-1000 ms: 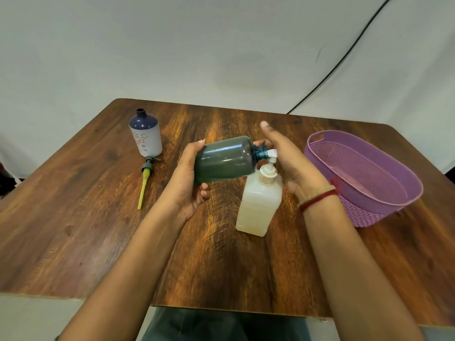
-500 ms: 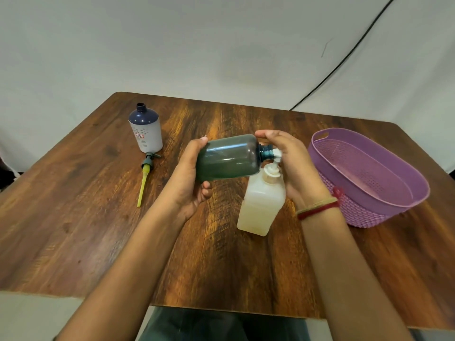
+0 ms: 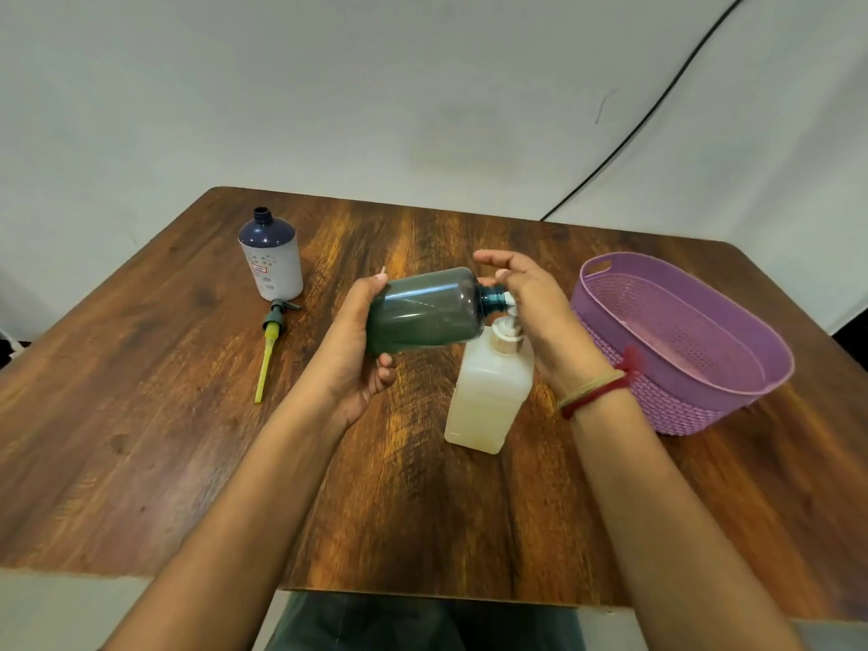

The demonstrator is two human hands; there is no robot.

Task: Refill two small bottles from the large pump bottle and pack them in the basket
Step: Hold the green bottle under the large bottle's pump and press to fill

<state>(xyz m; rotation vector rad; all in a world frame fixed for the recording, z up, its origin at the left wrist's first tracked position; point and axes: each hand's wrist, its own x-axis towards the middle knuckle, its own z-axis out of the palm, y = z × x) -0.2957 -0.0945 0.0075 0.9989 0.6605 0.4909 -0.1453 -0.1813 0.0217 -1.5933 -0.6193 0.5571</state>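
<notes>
A person's left hand (image 3: 350,354) grips a dark green bottle (image 3: 425,312) held on its side above a wooden tabletop (image 3: 188,439), fingers (image 3: 387,372) curled round its base end. The bottle's open neck meets the white nozzle of the large pump bottle (image 3: 488,397). This stands upright near the middle of the tabletop and holds a pale, cloudy liquid. The right hand (image 3: 533,307) rests over the pump head, its fingers (image 3: 493,258) nearly straight, loosely spread and gripping nothing. A red thread bracelet (image 3: 596,393) circles the right wrist. At the far left a second small bottle (image 3: 271,263), blue and white, stands uncapped. Its pump cap with a yellow tube (image 3: 271,343) lies just in front of it. To the right, near the pump bottle, sits a purple basket (image 3: 657,408). A black cable (image 3: 634,129) runs down the pale backdrop behind.
</notes>
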